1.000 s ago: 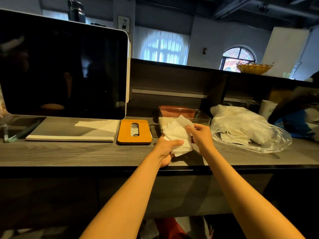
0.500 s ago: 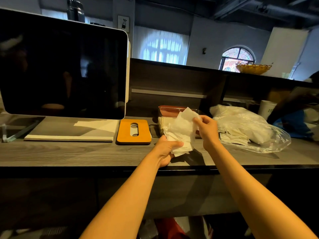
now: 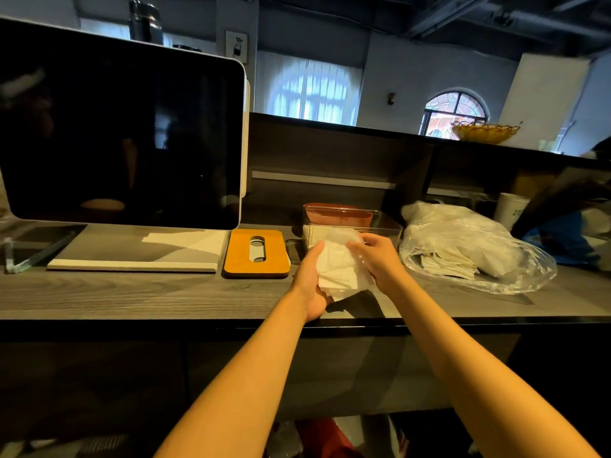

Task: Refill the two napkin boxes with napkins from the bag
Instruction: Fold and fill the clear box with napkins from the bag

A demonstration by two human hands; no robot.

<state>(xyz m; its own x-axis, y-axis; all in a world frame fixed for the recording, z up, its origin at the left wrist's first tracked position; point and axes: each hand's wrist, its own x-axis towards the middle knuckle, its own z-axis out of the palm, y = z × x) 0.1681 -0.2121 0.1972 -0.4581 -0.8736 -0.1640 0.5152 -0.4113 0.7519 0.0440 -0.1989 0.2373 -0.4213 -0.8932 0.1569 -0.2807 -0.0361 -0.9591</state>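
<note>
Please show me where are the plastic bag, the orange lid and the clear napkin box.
plastic bag (image 3: 476, 246): head view, on its crinkled middle.
orange lid (image 3: 256, 267): head view, below its slot.
clear napkin box (image 3: 385, 223): head view, on its right wall.

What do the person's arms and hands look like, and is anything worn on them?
Both forearms are bare up to the picture's lower edge: no sleeves show. The left hand and the right hand wear no gloves. No watch, bracelet or ring is visible, though the picture is slightly blurred at the fingers.
</note>
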